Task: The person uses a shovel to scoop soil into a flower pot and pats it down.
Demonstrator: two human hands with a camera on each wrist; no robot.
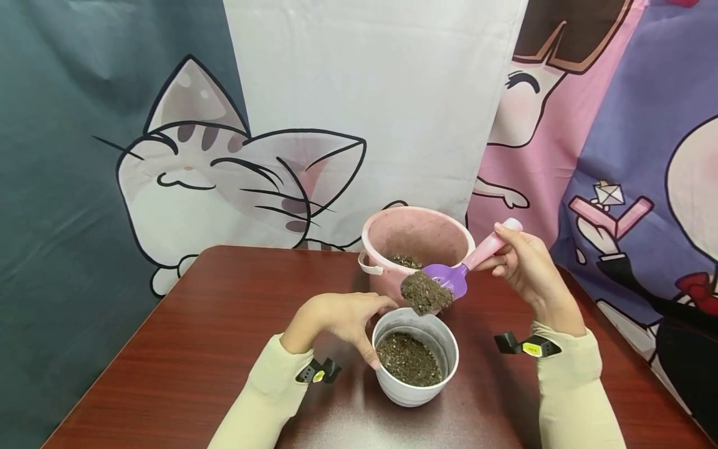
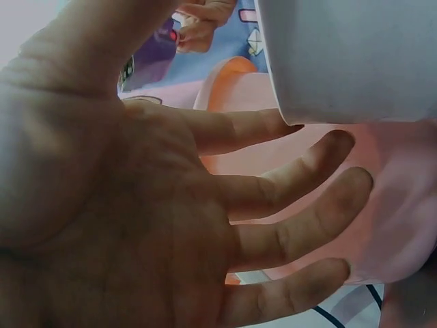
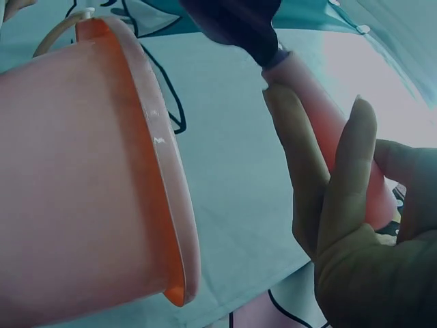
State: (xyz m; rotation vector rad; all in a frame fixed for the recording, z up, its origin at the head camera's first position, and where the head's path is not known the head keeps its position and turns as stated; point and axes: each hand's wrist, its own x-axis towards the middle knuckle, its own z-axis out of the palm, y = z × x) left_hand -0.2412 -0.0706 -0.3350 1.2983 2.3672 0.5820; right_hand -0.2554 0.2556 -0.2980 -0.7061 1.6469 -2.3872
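My right hand [image 1: 524,265] grips the pink handle [image 3: 321,109] of a small garden trowel with a purple blade [image 1: 457,282]. Its blade carries a heap of dark soil [image 1: 425,293] above the far rim of a white flowerpot [image 1: 412,396]. More soil [image 1: 408,358] lies inside that pot. At the pot's left side, my left hand [image 1: 344,318] rests with thumb and index finger spread along the wall. In the left wrist view the other fingers [image 2: 293,225] extend nearly straight, below the pot's edge.
Right behind the pot stands a pink bucket [image 1: 373,280] with a white handle [image 1: 370,267] and some soil [image 1: 405,260] inside. Both stand on a reddish-brown wooden table [image 1: 224,337]. A cartoon-printed cloth [image 1: 359,81] hangs behind the table and along its right side.
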